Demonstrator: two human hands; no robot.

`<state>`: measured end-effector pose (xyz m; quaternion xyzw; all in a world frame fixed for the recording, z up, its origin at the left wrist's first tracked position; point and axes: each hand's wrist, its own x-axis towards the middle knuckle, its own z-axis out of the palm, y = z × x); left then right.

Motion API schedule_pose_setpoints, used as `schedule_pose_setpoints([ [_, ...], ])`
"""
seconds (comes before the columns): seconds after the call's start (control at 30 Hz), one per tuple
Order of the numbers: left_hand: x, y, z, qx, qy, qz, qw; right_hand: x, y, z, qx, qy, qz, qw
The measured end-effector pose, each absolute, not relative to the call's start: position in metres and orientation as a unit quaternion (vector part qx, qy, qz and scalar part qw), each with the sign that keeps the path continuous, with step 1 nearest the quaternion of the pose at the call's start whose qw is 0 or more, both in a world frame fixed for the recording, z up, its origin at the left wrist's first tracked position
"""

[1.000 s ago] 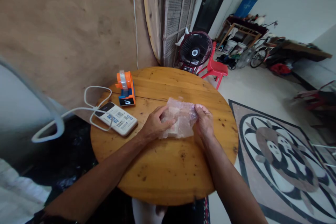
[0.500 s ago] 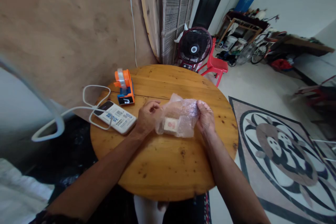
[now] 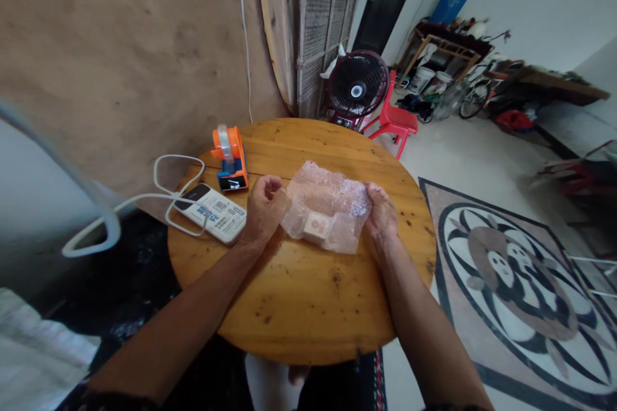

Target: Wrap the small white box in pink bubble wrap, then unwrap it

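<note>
A sheet of bubble wrap (image 3: 332,196) lies spread on the round wooden table (image 3: 308,308). On its near part sits a small pale box (image 3: 317,226) with a reddish mark on top. My left hand (image 3: 265,210) is closed at the sheet's left edge, fingers curled and thumb against the film. At the right edge, my right hand (image 3: 382,213) pinches the wrap between thumb and fingers.
An orange and blue tape dispenser (image 3: 232,159) stands at the table's back left. In front of it lies a white printed device (image 3: 214,213) with a white cable (image 3: 144,198). Beyond the table are a fan (image 3: 357,90) and a red chair (image 3: 396,117).
The bubble wrap has been opened out flatter and wider, its far left corner now spread upward. My left hand has shifted slightly left and up, my right hand slightly right.
</note>
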<state>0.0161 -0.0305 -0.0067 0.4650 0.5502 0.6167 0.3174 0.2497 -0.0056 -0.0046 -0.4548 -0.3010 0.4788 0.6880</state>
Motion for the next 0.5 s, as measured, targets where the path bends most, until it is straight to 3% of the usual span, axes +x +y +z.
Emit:
schedule_pose_setpoints([
  [0.13,0.015,-0.045,0.001,0.62,0.502,0.595,0.101,0.254,-0.007,0.0,-0.516,-0.352,0.409,0.665],
  [0.3,0.018,-0.053,0.006,0.743,0.401,0.535,0.036,0.256,-0.01,0.005,-0.535,-0.387,0.388,0.643],
  [0.5,0.01,-0.045,0.003,0.65,0.47,0.596,-0.028,0.255,-0.02,0.019,-0.458,-0.398,0.432,0.667],
])
